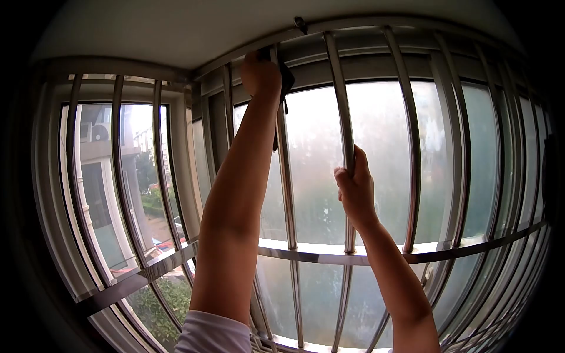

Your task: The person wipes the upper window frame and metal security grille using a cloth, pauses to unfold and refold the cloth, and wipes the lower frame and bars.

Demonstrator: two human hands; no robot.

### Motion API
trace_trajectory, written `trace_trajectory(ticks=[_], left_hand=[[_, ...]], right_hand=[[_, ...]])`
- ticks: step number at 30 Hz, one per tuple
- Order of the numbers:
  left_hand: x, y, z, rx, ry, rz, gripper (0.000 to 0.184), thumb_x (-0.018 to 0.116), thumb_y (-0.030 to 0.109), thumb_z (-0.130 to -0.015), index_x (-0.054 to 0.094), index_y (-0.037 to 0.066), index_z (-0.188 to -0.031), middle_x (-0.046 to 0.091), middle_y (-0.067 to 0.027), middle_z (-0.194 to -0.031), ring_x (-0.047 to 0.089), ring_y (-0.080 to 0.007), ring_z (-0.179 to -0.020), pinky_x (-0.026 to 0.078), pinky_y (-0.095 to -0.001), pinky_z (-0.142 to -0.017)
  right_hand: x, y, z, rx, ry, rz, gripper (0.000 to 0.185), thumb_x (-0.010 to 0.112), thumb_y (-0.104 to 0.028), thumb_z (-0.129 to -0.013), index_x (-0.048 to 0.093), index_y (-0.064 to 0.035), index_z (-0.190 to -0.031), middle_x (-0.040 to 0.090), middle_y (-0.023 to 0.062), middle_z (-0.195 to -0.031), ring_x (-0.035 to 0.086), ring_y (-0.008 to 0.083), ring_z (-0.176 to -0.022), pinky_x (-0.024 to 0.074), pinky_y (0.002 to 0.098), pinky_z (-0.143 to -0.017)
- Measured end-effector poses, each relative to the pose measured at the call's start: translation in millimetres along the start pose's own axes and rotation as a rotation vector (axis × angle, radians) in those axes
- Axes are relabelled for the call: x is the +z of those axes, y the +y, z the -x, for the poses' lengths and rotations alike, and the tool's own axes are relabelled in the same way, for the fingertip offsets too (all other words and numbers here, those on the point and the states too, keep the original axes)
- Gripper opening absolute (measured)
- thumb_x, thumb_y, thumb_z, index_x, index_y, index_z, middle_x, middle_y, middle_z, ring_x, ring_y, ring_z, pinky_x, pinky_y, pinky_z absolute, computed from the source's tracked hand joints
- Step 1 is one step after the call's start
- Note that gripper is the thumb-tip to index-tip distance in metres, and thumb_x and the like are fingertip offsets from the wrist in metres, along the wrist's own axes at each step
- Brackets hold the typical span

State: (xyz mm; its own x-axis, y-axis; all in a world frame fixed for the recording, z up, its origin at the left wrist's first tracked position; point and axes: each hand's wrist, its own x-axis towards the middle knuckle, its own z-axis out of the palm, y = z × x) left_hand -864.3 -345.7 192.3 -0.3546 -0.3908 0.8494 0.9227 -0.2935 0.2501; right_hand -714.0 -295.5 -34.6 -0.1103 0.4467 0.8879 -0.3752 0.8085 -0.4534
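Head view, left to right: behind steel bars, the side window shows a building, with a bush low down. Next, a pale sleeve ends above the elbow of the raised left arm. Up near the top rail, the left hand is closed about a black item, which lies against a bar; whether the fingers also clasp that bar, I cannot tell. A dark fitting sits on the rail. Farther right, the right hand grips the next bar above the crossbar, before a cloudy pane.
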Motion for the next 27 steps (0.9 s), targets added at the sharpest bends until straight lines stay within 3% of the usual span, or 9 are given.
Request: trace_trajectory(ticks=[4, 6, 13, 16, 18, 21, 22, 25, 27], left_hand=[[-11, -1, 4, 0.115, -0.014, -0.112, 0.023, 0.057, 0.006, -0.083, 0.072, 0.013, -0.098, 0.068, -0.0132, -0.097, 0.065, -0.0333, -0.090, 0.052, -0.0433, -0.077], [-15, -14, 0, 0.411, 0.056, -0.166, 0.023, 0.059, 0.010, -0.083, 0.072, 0.017, -0.101, 0.068, -0.0122, -0.096, 0.065, -0.0331, -0.089, 0.052, -0.0425, -0.079], [-48, -45, -31, 0.459, 0.038, -0.578, 0.022, 0.061, 0.016, -0.084, 0.072, 0.021, -0.103, 0.068, -0.0101, -0.096, 0.065, -0.0329, -0.091, 0.051, -0.0414, -0.083], [-65, -47, -42, 0.291, 0.143, -0.440, 0.023, 0.063, 0.015, -0.083, 0.072, 0.018, -0.103, 0.069, -0.0116, -0.097, 0.065, -0.0306, -0.093, 0.052, -0.0397, -0.082], [-75, -50, -55, 0.233, 0.343, 0.021, 0.020, 0.068, 0.018, -0.080, 0.072, 0.013, -0.099, 0.069, -0.0113, -0.099, 0.067, -0.0278, -0.092, 0.052, -0.0385, -0.082], [-74, -46, -58, 0.307, 0.293, 0.042, 0.018, 0.072, 0.016, -0.077, 0.071, 0.010, -0.095, 0.070, -0.0112, -0.096, 0.067, -0.0262, -0.089, 0.052, -0.0372, -0.080], [-65, -54, -63, 0.431, 0.253, -0.023, 0.015, 0.073, 0.015, -0.076, 0.070, 0.009, -0.089, 0.069, -0.0100, -0.093, 0.067, -0.0273, -0.087, 0.051, -0.0379, -0.080], [-47, -64, -47, 0.604, 0.104, -0.351, 0.016, 0.074, 0.012, -0.073, 0.069, 0.014, -0.087, 0.056, -0.0067, -0.108, 0.054, -0.0291, -0.106, 0.048, -0.0399, -0.088], [-44, -63, -40, 0.565, 0.051, -0.393, 0.017, 0.078, 0.016, -0.070, 0.068, 0.016, -0.085, 0.050, -0.0074, -0.114, 0.049, -0.0317, -0.112, 0.049, -0.0419, -0.086]], right_hand=[[1, 5, 0, -0.013, 0.018, 0.032, 0.046, 0.049, -0.009, -0.087, 0.037, -0.0025, -0.131, 0.053, 0.0059, -0.066, 0.052, 0.0116, -0.050, 0.0441, 0.0298, -0.047], [0, 7, -1, -0.014, 0.018, 0.042, 0.047, 0.049, -0.010, -0.087, 0.037, -0.0026, -0.131, 0.053, 0.0056, -0.066, 0.052, 0.0115, -0.049, 0.0442, 0.0296, -0.046], [-3, 1, 1, 0.007, -0.027, -0.023, 0.048, 0.049, -0.010, -0.087, 0.036, -0.0021, -0.132, 0.053, 0.0051, -0.067, 0.053, 0.0113, -0.049, 0.0452, 0.0289, -0.045], [-2, -1, 1, 0.004, -0.022, -0.023, 0.047, 0.049, -0.010, -0.087, 0.036, -0.0023, -0.132, 0.054, 0.0053, -0.067, 0.053, 0.0115, -0.049, 0.0452, 0.0289, -0.045], [-2, 0, 1, -0.001, -0.021, -0.012, 0.047, 0.049, -0.010, -0.087, 0.036, -0.0024, -0.132, 0.054, 0.0055, -0.067, 0.054, 0.0117, -0.049, 0.0451, 0.0289, -0.045], [1, 1, 0, -0.029, 0.009, 0.014, 0.046, 0.049, -0.009, -0.087, 0.036, -0.0021, -0.131, 0.054, 0.0057, -0.067, 0.053, 0.0115, -0.049, 0.0451, 0.0288, -0.045], [0, -2, 0, -0.004, -0.001, 0.012, 0.045, 0.049, -0.009, -0.088, 0.037, -0.0018, -0.131, 0.054, 0.0055, -0.067, 0.053, 0.0114, -0.049, 0.0451, 0.0287, -0.045], [-1, -4, -1, 0.040, -0.020, 0.009, 0.045, 0.048, -0.008, -0.088, 0.036, -0.0023, -0.131, 0.053, 0.0050, -0.066, 0.052, 0.0109, -0.049, 0.0448, 0.0283, -0.045], [-2, -1, -2, 0.032, -0.033, -0.007, 0.046, 0.048, -0.008, -0.088, 0.035, -0.0030, -0.132, 0.053, 0.0048, -0.067, 0.052, 0.0105, -0.050, 0.0447, 0.0280, -0.045]])
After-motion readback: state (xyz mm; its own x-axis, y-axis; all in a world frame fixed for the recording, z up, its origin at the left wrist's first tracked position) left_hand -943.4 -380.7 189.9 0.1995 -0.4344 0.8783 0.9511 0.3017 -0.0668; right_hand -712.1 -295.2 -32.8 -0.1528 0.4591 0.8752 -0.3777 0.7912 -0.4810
